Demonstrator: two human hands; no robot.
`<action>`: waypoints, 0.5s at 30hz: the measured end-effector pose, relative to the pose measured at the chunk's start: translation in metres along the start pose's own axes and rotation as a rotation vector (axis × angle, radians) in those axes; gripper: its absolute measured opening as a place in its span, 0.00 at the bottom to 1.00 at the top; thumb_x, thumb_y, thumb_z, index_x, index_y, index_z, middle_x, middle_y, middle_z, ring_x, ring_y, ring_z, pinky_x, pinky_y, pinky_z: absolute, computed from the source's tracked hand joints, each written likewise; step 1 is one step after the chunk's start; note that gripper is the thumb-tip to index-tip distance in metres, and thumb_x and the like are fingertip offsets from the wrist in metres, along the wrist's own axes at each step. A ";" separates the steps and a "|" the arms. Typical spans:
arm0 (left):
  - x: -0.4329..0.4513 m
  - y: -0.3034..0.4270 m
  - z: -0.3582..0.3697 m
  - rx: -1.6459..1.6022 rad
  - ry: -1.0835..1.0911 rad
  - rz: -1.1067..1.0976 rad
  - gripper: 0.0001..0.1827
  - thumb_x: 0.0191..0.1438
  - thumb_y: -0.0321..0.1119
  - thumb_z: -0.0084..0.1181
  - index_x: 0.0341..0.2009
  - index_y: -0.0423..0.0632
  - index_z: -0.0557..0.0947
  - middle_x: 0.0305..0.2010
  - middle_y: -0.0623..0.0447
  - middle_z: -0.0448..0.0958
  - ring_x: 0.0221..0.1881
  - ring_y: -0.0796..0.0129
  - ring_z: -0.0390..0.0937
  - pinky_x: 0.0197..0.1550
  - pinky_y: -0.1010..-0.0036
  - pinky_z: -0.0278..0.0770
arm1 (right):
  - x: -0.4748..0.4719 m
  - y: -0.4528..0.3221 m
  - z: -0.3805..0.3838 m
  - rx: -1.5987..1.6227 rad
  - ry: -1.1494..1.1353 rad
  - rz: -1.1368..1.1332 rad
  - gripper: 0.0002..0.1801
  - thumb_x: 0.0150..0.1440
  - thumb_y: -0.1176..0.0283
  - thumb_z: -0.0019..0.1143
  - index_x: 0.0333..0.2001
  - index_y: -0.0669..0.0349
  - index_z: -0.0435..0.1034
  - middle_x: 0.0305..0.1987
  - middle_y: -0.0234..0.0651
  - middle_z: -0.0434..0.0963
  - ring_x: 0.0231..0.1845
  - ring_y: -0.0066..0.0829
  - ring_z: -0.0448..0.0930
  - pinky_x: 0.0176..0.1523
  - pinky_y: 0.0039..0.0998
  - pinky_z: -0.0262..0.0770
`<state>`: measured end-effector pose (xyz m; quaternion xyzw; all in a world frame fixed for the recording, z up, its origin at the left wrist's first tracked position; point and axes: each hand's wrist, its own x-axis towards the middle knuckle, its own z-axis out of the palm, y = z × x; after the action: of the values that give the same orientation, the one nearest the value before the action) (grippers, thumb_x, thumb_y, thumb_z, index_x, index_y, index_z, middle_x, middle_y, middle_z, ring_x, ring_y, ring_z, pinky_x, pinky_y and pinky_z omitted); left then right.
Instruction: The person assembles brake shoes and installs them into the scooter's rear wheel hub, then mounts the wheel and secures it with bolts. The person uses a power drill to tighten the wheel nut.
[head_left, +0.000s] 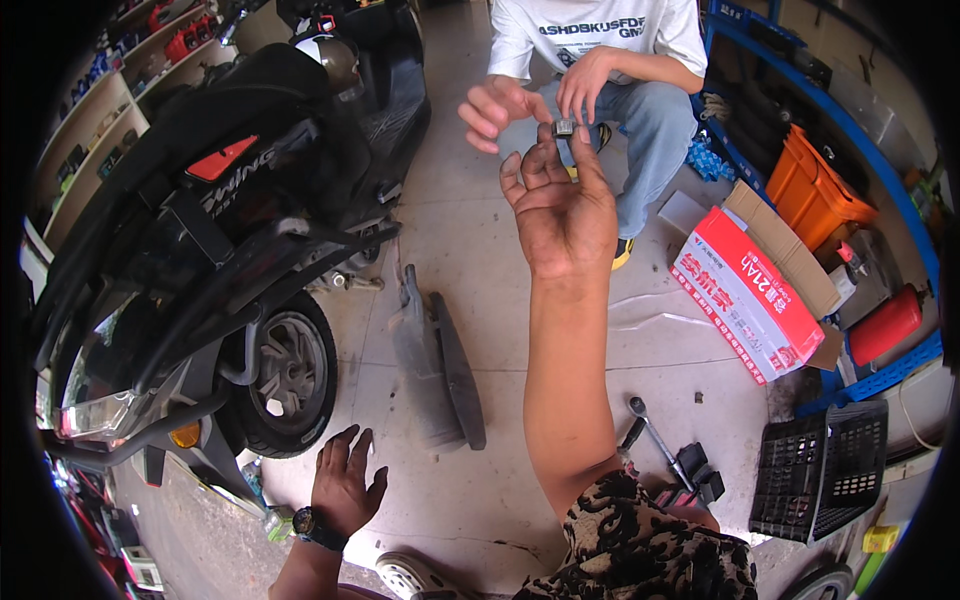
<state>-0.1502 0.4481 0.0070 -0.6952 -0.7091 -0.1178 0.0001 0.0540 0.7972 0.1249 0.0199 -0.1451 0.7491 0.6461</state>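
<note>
My right hand is stretched out forward, palm up, and holds a small round metal part between thumb and fingertips. The hands of a crouching person are close to that part; one hand's fingers come right up to it. My left hand, with a watch on the wrist, is low on the left over the floor, fingers spread and nothing in it. Between my hands a motorcycle exhaust muffler lies on the floor, beside the rear wheel of a black scooter.
A red battery carton, an orange bin and a blue metal shelf stand on the right. Near my right elbow lie a ratchet wrench and a black plastic crate. Stocked shelves line the left.
</note>
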 end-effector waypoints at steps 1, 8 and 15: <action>-0.001 0.000 -0.001 0.002 -0.002 -0.001 0.34 0.53 0.34 0.66 0.63 0.38 0.73 0.61 0.34 0.72 0.59 0.37 0.72 0.62 0.48 0.72 | -0.002 0.002 0.001 -0.027 -0.001 -0.010 0.19 0.70 0.62 0.53 0.59 0.59 0.70 0.58 0.36 0.72 0.58 0.26 0.72 0.56 0.36 0.71; 0.003 -0.002 0.003 -0.006 -0.009 -0.004 0.34 0.53 0.34 0.66 0.63 0.37 0.73 0.62 0.34 0.72 0.60 0.37 0.72 0.63 0.49 0.72 | -0.006 0.003 0.002 -0.094 -0.075 -0.003 0.25 0.67 0.58 0.55 0.63 0.58 0.68 0.61 0.35 0.71 0.63 0.25 0.68 0.58 0.35 0.65; 0.004 -0.002 0.004 -0.015 -0.023 -0.008 0.33 0.53 0.34 0.66 0.63 0.37 0.74 0.63 0.34 0.71 0.60 0.37 0.71 0.63 0.49 0.72 | 0.003 0.007 0.001 -0.136 -0.029 -0.097 0.19 0.69 0.59 0.56 0.57 0.58 0.69 0.56 0.36 0.76 0.56 0.28 0.74 0.55 0.34 0.69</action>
<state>-0.1520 0.4524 0.0028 -0.6936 -0.7110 -0.1154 -0.0137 0.0469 0.7995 0.1250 -0.0064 -0.2038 0.7051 0.6792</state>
